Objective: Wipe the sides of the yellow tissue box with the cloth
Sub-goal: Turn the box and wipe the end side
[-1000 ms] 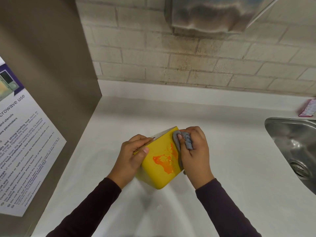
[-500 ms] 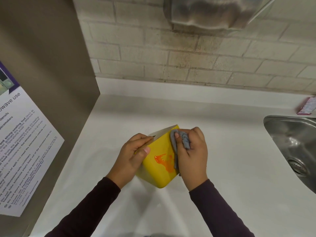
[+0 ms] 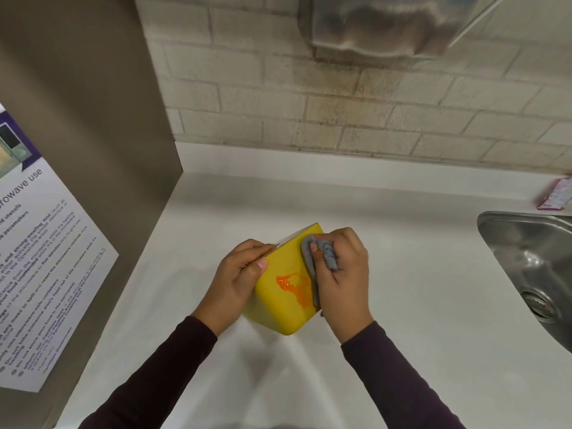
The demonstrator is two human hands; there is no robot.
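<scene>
A yellow tissue box is held tilted above the white counter, one corner pointing down. An orange smear marks its facing side. My left hand grips the box's left side, thumb on the facing side. My right hand is closed on a bunched grey cloth and presses it against the right part of the smeared side, near the top edge. The box's far sides are hidden.
A steel sink is set into the white counter at the right. A tall grey panel with a microwave notice stands at the left. A small pink packet lies by the brick wall. A metal dispenser hangs above.
The right hand with the cloth has shifted slightly left and up across the smeared side, covering more of the orange smear. The left hand keeps the same grip on the box.
</scene>
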